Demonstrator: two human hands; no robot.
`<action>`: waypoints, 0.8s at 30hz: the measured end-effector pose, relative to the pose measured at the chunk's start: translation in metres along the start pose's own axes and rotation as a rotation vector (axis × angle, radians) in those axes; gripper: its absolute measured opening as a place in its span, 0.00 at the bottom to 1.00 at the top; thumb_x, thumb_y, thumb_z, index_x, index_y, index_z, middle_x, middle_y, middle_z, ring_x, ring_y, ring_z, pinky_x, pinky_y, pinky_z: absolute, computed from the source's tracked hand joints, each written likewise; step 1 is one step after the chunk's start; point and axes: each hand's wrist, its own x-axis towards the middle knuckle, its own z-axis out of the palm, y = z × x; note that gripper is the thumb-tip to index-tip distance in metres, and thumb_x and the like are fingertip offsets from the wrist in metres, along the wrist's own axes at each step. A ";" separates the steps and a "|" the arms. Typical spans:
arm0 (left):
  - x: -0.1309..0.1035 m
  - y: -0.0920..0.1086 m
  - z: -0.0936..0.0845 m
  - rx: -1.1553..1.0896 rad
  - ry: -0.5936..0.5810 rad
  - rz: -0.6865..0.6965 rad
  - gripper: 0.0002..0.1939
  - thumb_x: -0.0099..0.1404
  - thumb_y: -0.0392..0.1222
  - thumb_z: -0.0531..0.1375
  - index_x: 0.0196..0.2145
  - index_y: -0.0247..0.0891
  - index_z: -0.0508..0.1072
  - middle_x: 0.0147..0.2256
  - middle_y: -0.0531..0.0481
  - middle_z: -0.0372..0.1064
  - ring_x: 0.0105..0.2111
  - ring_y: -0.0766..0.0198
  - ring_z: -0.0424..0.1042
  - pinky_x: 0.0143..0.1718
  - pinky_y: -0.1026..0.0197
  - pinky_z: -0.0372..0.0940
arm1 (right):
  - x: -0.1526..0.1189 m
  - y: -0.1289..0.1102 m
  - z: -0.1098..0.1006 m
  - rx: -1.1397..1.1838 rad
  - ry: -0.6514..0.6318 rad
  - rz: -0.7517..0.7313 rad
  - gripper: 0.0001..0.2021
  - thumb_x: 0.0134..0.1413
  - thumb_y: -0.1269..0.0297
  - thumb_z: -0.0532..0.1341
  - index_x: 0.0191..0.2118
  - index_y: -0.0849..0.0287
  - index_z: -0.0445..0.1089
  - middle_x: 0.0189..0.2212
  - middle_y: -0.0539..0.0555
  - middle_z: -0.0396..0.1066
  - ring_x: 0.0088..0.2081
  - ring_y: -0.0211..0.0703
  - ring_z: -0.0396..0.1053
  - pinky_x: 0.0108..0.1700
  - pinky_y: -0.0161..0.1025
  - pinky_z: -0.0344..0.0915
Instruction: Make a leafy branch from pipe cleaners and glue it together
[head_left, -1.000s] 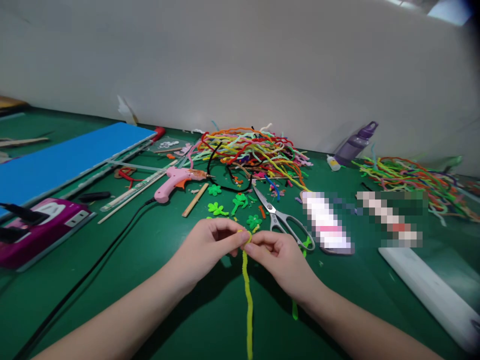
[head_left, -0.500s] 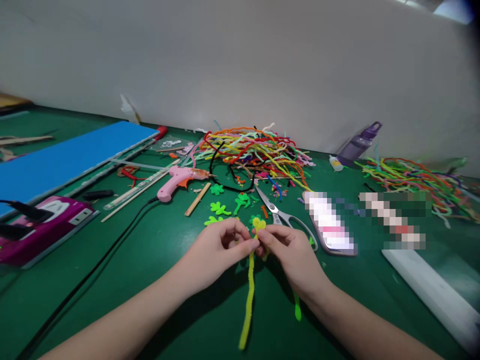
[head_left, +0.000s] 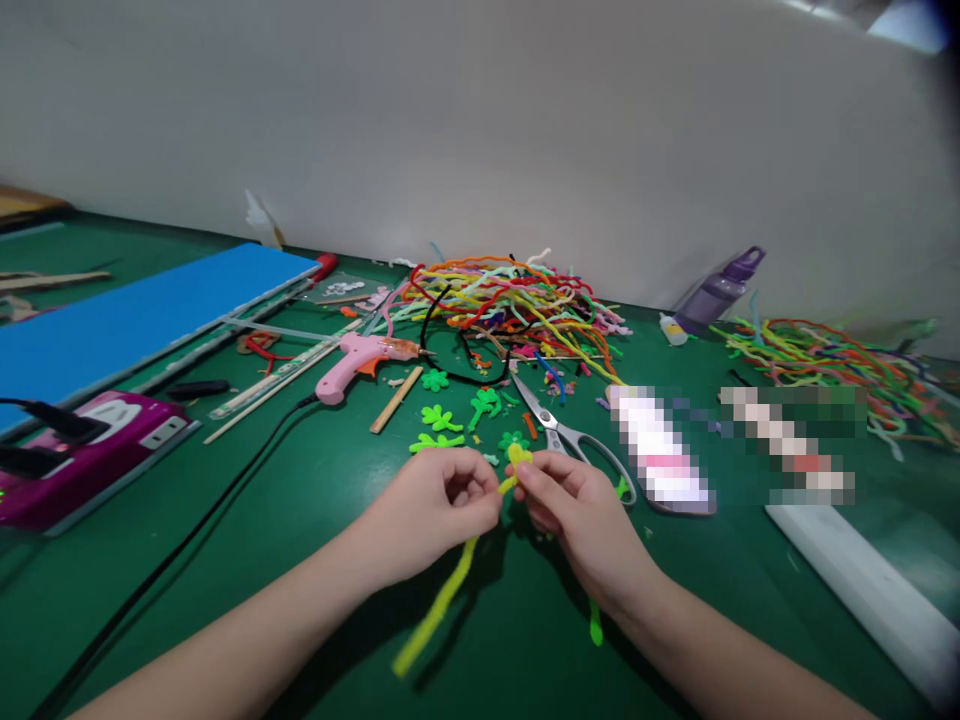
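Observation:
Between finger and thumb, my left hand [head_left: 450, 500] pinches a yellow pipe cleaner [head_left: 442, 607], whose free end hangs down to the left. My right hand [head_left: 581, 505] grips the looped, flower-like yellow end [head_left: 519, 456] of the same pipe cleaner. A short yellow stretch shows between the two hands. Just beyond them lie several green pipe-cleaner shapes, among them a light green one [head_left: 436, 418] and a darker one [head_left: 484, 407]. Scissors [head_left: 551, 418] rest behind my right hand. Part of a bright green piece [head_left: 595, 622] shows below my right wrist.
A pink glue gun [head_left: 352, 366] with a black cord lies at the left, near a magenta power strip [head_left: 97, 455] and a blue board [head_left: 150, 310]. Piled pipe cleaners [head_left: 510, 295] stand at the back. A phone [head_left: 660, 450] and purple bottle [head_left: 712, 297] are on the right.
My left hand has moved slightly left, away from my right hand, along the pipe cleaner. The free end has swung to the left. My right hand has stayed almost in place.

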 end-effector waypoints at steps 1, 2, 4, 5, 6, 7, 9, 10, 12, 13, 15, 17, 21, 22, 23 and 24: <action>0.000 0.000 -0.001 0.015 0.030 0.010 0.05 0.54 0.37 0.58 0.23 0.36 0.65 0.18 0.61 0.51 0.19 0.72 0.50 0.20 0.67 0.47 | 0.000 0.000 0.000 0.005 -0.005 -0.001 0.14 0.51 0.54 0.64 0.28 0.61 0.67 0.18 0.44 0.58 0.18 0.26 0.47 0.21 0.32 0.39; 0.000 0.000 -0.002 0.038 0.064 0.023 0.06 0.55 0.38 0.58 0.23 0.36 0.65 0.18 0.60 0.51 0.19 0.72 0.50 0.21 0.68 0.47 | 0.000 0.000 0.000 0.005 -0.006 -0.003 0.14 0.51 0.54 0.64 0.27 0.61 0.67 0.19 0.44 0.59 0.18 0.26 0.47 0.21 0.32 0.39; -0.001 0.001 -0.002 0.100 0.132 0.055 0.07 0.55 0.40 0.58 0.23 0.35 0.66 0.18 0.60 0.52 0.20 0.72 0.51 0.21 0.68 0.48 | -0.001 -0.001 0.000 0.001 -0.005 -0.012 0.14 0.52 0.54 0.64 0.28 0.61 0.67 0.18 0.44 0.58 0.18 0.26 0.47 0.21 0.32 0.40; -0.001 0.001 -0.003 0.134 0.163 0.073 0.08 0.56 0.40 0.58 0.23 0.36 0.66 0.18 0.60 0.52 0.20 0.72 0.51 0.21 0.68 0.49 | -0.002 -0.001 0.001 -0.004 -0.007 -0.015 0.14 0.52 0.54 0.63 0.28 0.61 0.67 0.17 0.44 0.57 0.18 0.27 0.47 0.21 0.32 0.40; -0.002 0.001 -0.002 0.168 0.195 0.093 0.08 0.56 0.41 0.58 0.23 0.36 0.66 0.18 0.60 0.52 0.20 0.72 0.52 0.21 0.68 0.49 | -0.003 -0.001 0.001 -0.011 -0.012 -0.016 0.15 0.52 0.54 0.63 0.27 0.61 0.67 0.16 0.43 0.55 0.18 0.27 0.47 0.21 0.32 0.39; -0.002 0.001 -0.002 0.198 0.226 0.115 0.08 0.57 0.41 0.58 0.23 0.36 0.67 0.18 0.60 0.52 0.20 0.72 0.52 0.21 0.68 0.50 | -0.003 -0.001 0.002 -0.018 -0.018 -0.015 0.15 0.52 0.54 0.63 0.27 0.61 0.67 0.15 0.42 0.53 0.18 0.27 0.46 0.21 0.32 0.39; -0.003 0.000 0.000 0.237 0.275 0.154 0.08 0.57 0.41 0.57 0.23 0.36 0.67 0.18 0.59 0.53 0.20 0.71 0.53 0.21 0.68 0.50 | -0.005 -0.001 0.003 -0.036 -0.036 -0.010 0.15 0.52 0.54 0.63 0.26 0.61 0.67 0.14 0.42 0.52 0.17 0.27 0.46 0.21 0.32 0.39; -0.003 0.000 0.000 0.246 0.288 0.169 0.08 0.58 0.41 0.57 0.24 0.36 0.68 0.18 0.59 0.54 0.20 0.71 0.54 0.22 0.68 0.51 | -0.006 -0.001 0.004 -0.043 -0.044 -0.007 0.15 0.52 0.54 0.63 0.26 0.61 0.66 0.14 0.42 0.52 0.17 0.27 0.47 0.20 0.32 0.40; -0.002 -0.002 0.001 0.246 0.293 0.183 0.07 0.58 0.41 0.57 0.25 0.36 0.68 0.19 0.59 0.56 0.20 0.71 0.55 0.22 0.68 0.52 | -0.006 -0.001 0.005 -0.049 -0.050 -0.005 0.15 0.52 0.54 0.63 0.26 0.61 0.66 0.16 0.43 0.55 0.17 0.27 0.47 0.20 0.32 0.40; -0.001 -0.002 0.001 0.235 0.288 0.178 0.07 0.59 0.41 0.57 0.26 0.36 0.68 0.19 0.58 0.57 0.20 0.71 0.56 0.22 0.68 0.52 | -0.006 0.000 0.006 -0.047 -0.048 -0.003 0.15 0.52 0.54 0.63 0.27 0.61 0.66 0.17 0.43 0.56 0.17 0.26 0.48 0.20 0.32 0.41; 0.001 -0.004 -0.001 0.178 0.249 0.138 0.08 0.59 0.43 0.57 0.27 0.36 0.69 0.19 0.58 0.58 0.20 0.71 0.57 0.21 0.68 0.52 | -0.005 0.000 0.006 -0.032 -0.036 0.000 0.15 0.52 0.54 0.63 0.28 0.61 0.66 0.18 0.43 0.58 0.17 0.26 0.48 0.20 0.32 0.41; 0.003 -0.004 -0.003 0.067 0.166 0.062 0.10 0.60 0.46 0.57 0.30 0.36 0.70 0.18 0.58 0.60 0.17 0.72 0.58 0.20 0.68 0.52 | -0.003 0.001 0.005 -0.010 -0.028 0.001 0.14 0.52 0.54 0.63 0.28 0.61 0.65 0.20 0.43 0.60 0.17 0.25 0.48 0.20 0.31 0.41; 0.005 -0.004 -0.005 -0.183 0.053 -0.053 0.14 0.60 0.51 0.58 0.30 0.35 0.70 0.16 0.58 0.61 0.14 0.73 0.59 0.17 0.68 0.51 | -0.003 0.000 0.004 0.000 -0.027 -0.015 0.14 0.53 0.54 0.63 0.30 0.61 0.66 0.24 0.45 0.64 0.18 0.24 0.51 0.21 0.31 0.41; 0.006 -0.004 -0.004 -0.222 0.053 -0.062 0.15 0.60 0.51 0.59 0.29 0.35 0.69 0.16 0.58 0.61 0.14 0.73 0.59 0.17 0.69 0.51 | -0.003 0.000 0.003 -0.009 -0.024 -0.020 0.14 0.53 0.54 0.63 0.30 0.61 0.67 0.24 0.46 0.65 0.18 0.25 0.52 0.21 0.31 0.41; 0.006 -0.003 -0.004 -0.249 0.056 -0.066 0.15 0.59 0.51 0.59 0.29 0.35 0.69 0.15 0.58 0.61 0.14 0.73 0.59 0.17 0.69 0.50 | -0.004 0.000 0.003 -0.020 -0.022 -0.026 0.14 0.53 0.54 0.62 0.30 0.62 0.67 0.24 0.46 0.65 0.18 0.25 0.52 0.21 0.31 0.42; 0.005 -0.003 -0.004 -0.264 0.059 -0.065 0.15 0.59 0.52 0.60 0.28 0.35 0.69 0.15 0.58 0.62 0.14 0.73 0.59 0.17 0.69 0.49 | -0.004 0.000 0.003 -0.029 -0.020 -0.029 0.14 0.53 0.53 0.62 0.30 0.62 0.67 0.24 0.46 0.65 0.18 0.25 0.53 0.21 0.31 0.42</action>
